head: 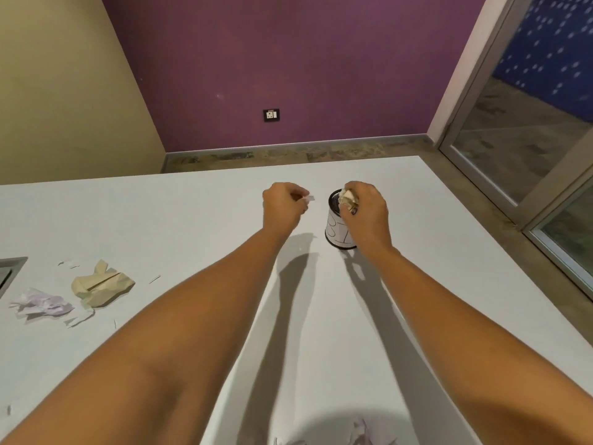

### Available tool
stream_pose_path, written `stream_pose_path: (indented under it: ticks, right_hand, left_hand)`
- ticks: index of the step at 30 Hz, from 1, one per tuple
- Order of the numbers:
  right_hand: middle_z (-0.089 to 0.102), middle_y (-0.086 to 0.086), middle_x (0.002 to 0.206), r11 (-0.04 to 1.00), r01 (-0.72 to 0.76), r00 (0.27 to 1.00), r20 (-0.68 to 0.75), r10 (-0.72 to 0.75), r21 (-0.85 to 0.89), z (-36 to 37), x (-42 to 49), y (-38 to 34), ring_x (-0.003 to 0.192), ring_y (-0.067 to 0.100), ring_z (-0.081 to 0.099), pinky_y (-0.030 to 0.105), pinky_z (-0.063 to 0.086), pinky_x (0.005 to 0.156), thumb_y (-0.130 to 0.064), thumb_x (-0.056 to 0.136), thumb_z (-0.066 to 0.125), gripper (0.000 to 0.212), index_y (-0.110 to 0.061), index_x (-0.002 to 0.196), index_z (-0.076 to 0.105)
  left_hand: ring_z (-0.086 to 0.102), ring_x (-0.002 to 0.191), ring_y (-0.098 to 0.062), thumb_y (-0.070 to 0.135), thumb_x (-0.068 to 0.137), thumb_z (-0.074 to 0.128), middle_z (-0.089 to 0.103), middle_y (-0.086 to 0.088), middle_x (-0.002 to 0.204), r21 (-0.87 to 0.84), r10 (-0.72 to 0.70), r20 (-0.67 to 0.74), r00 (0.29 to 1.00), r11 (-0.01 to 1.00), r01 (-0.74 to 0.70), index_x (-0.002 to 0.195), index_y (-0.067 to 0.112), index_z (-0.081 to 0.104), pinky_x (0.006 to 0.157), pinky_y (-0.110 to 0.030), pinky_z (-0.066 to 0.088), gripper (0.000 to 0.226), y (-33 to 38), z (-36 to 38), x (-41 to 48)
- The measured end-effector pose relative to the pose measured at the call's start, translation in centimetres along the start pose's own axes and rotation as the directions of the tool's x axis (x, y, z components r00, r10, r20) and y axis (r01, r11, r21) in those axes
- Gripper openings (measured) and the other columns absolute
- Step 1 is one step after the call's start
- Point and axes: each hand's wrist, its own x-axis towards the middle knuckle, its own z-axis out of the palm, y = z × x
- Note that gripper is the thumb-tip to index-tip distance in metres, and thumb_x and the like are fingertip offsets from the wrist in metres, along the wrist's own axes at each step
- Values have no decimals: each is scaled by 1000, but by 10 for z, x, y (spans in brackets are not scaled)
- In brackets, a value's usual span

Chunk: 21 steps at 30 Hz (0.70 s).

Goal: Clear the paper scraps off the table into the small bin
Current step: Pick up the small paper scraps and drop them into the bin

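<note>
The small bin (337, 229) is a dark cylinder wrapped in white paper, standing far out on the white table (199, 226). My right hand (365, 210) is over its mouth, closed on a crumpled beige paper ball (348, 198). My left hand (282, 207) hovers just left of the bin, pinching a small white paper scrap (308, 199). At the left of the table lie a crumpled beige paper (101, 285), a crumpled white paper (43, 303) and several thin white slivers (154, 279). More white scraps (362, 433) show at the bottom edge.
A grey recessed panel (9, 271) sits at the table's left edge. Beyond the far table edge are the floor, a purple wall with a socket (271, 115), and a glass door (526, 123) on the right.
</note>
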Motion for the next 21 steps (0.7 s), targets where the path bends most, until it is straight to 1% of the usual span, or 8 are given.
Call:
stream_pose_path:
  ticks: [3,6,8,11,14,16,18,21]
  right_hand:
    - [60,12,117,997,-80,996,-37,80,7,-1,8,14,107,25,55,19,37,83,-5,87,59,29,-7,115,58]
    - [61,12,120,991,-127,992,14,128,-37,1,9,25,109,27,57,24,42,86,-10,88,58,33,-8,121,55]
    - [64,9,121,992,-112,991,62,116,-65,3,10,30,110,26,58,27,44,89,-13,89,57,37,-13,125,55]
    - [66,5,119,995,-86,990,104,91,-51,4,11,32,109,24,60,23,43,86,-15,88,58,37,-17,125,55]
    - [64,6,122,996,-89,988,122,91,-23,5,11,34,111,22,59,24,44,94,-14,87,62,42,-16,128,53]
    - [64,7,120,997,-76,991,109,76,0,4,10,35,108,21,59,23,44,96,-13,86,63,42,-14,127,54]
    - [65,8,118,998,-62,993,102,61,1,3,10,36,103,20,60,27,46,98,-13,86,64,43,-12,128,54]
    - [60,10,127,997,-69,992,109,71,-19,4,10,36,116,24,57,28,42,102,-14,86,63,47,-9,132,50]
  left_hand:
    - [67,75,-29,1,82,66,70,-26,90,2,-27,57,998,1000,27,95,-6,69,83,-43,57,15,11,24,11]
    - [67,87,-37,-3,81,65,69,-26,95,30,-16,90,996,999,13,96,-6,69,86,-45,55,16,18,46,18]
    - [66,90,-38,-3,82,63,69,-26,97,61,-9,112,994,998,2,97,-5,69,87,-45,55,16,20,56,22]
    - [65,94,-36,-3,84,60,69,-24,102,106,2,136,991,994,-16,100,-4,69,89,-44,54,18,17,66,25]
    - [64,98,-37,-6,86,54,67,-25,108,113,15,149,989,993,-32,105,-5,67,91,-43,52,23,17,71,24]
    - [63,100,-36,-6,86,52,67,-24,110,127,28,150,988,991,-47,107,-4,66,91,-41,52,25,16,73,23]
    - [61,106,-34,-5,87,51,66,-23,114,153,30,145,989,987,-52,112,-3,65,95,-39,50,28,15,73,22]
    - [59,111,-33,-6,88,49,64,-22,118,168,43,132,990,984,-66,114,-3,63,99,-36,46,29,16,70,21]
